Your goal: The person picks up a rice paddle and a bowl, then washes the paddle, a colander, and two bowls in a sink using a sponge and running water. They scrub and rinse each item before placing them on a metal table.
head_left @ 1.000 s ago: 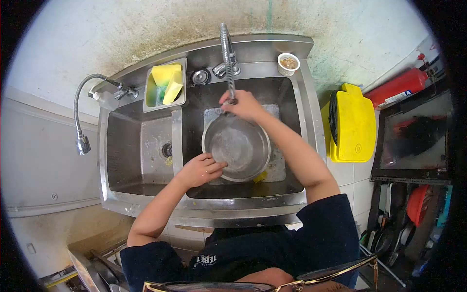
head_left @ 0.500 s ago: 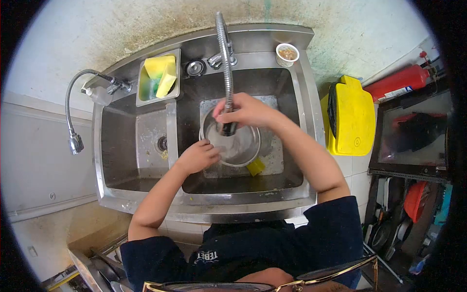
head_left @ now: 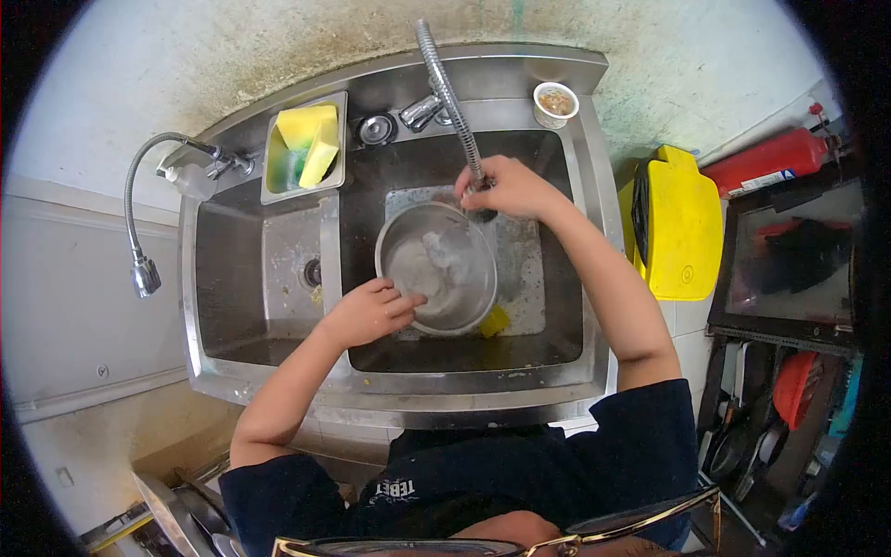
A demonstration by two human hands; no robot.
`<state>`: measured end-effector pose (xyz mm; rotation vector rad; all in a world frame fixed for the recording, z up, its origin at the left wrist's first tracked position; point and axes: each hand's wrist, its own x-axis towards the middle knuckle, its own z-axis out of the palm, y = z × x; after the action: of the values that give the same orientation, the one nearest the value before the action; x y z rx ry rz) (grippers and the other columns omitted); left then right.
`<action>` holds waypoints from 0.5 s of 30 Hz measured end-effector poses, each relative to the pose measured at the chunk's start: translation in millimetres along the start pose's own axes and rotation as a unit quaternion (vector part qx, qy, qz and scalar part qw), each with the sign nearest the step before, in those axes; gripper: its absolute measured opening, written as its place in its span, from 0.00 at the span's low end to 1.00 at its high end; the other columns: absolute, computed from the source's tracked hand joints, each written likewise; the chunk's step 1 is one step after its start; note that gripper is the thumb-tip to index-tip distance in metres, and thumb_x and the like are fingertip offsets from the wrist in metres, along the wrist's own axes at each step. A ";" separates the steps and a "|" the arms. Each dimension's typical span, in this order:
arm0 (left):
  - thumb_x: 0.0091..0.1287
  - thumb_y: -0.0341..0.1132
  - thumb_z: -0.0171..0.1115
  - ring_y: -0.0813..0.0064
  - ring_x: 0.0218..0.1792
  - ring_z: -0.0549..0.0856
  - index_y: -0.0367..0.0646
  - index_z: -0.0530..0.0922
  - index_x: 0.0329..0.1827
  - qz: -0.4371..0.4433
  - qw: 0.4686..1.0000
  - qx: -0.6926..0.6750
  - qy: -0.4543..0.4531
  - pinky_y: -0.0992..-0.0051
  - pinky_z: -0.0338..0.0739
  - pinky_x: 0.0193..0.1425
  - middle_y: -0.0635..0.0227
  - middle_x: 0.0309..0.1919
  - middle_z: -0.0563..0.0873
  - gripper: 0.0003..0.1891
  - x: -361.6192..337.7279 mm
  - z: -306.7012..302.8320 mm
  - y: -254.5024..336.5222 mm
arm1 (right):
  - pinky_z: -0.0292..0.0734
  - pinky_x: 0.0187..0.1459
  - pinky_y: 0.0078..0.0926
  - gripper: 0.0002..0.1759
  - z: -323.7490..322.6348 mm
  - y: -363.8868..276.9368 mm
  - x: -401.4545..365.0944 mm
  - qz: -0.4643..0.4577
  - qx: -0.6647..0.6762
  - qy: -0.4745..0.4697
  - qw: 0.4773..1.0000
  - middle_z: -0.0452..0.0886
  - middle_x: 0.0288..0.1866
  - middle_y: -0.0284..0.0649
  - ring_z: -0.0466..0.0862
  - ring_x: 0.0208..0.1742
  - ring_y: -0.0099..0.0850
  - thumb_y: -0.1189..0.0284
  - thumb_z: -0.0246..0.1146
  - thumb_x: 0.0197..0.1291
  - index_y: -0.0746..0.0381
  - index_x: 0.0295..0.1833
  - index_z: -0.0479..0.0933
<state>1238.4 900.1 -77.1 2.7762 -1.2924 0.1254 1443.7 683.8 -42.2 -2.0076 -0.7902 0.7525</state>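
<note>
My right hand (head_left: 509,188) is closed around the lower end of a flexible metal faucet hose (head_left: 454,100), by the upper right rim of a round metal bowl (head_left: 455,302). The bowl sits in the right basin and looks slightly tilted, with some water inside. At its lower left rim, my left hand (head_left: 368,313) grips the edge, fingertips reaching over the inside. A yellow sponge piece (head_left: 496,321) lies on the basin floor, partly behind the bowl. The dark faucet head is mostly hidden under my right hand.
A metal tray (head_left: 268,176) with yellow sponges (head_left: 309,125) stands between the basins at the back. On the back ledge is a white cup (head_left: 555,105). A second hose faucet (head_left: 143,269) hangs at left. A yellow bin (head_left: 685,237) stands right of the sink.
My right hand has moved right with the faucet head, from above the bowl to its right rim. The bowl has shifted slightly toward me and tipped, and my left hand has closed on its rim.
</note>
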 end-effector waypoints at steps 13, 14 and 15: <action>0.48 0.33 0.60 0.78 0.34 0.76 0.49 0.79 0.30 0.042 0.999 -0.017 0.016 0.75 0.71 0.48 0.78 0.44 0.77 0.06 -4.5 -4.1 22.0 | 0.73 0.35 0.22 0.11 57.4 -11.9 32.0 -0.055 0.140 0.045 0.988 0.79 0.28 0.33 0.78 0.31 0.22 0.71 0.66 0.48 0.62 0.38 0.79; 0.48 0.33 0.60 0.78 0.34 0.76 0.49 0.79 0.30 0.036 0.999 -0.018 0.024 0.75 0.71 0.48 0.78 0.44 0.77 0.06 -3.6 -2.1 22.7 | 0.73 0.35 0.21 0.12 58.5 -9.4 34.8 -0.038 0.107 0.070 0.991 0.79 0.28 0.33 0.78 0.31 0.21 0.71 0.66 0.49 0.62 0.39 0.78; 0.48 0.33 0.60 0.78 0.34 0.76 0.49 0.79 0.30 0.038 0.999 -0.018 0.025 0.75 0.71 0.48 0.78 0.44 0.77 0.06 -2.6 0.0 22.8 | 0.73 0.35 0.21 0.12 62.4 -10.0 35.6 -0.038 0.106 0.072 0.991 0.79 0.28 0.33 0.78 0.31 0.21 0.71 0.66 0.49 0.62 0.39 0.78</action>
<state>1219.2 887.4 -76.5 2.6777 -1.3732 0.1748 1417.1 744.8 -71.1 -1.8082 -0.6692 0.6144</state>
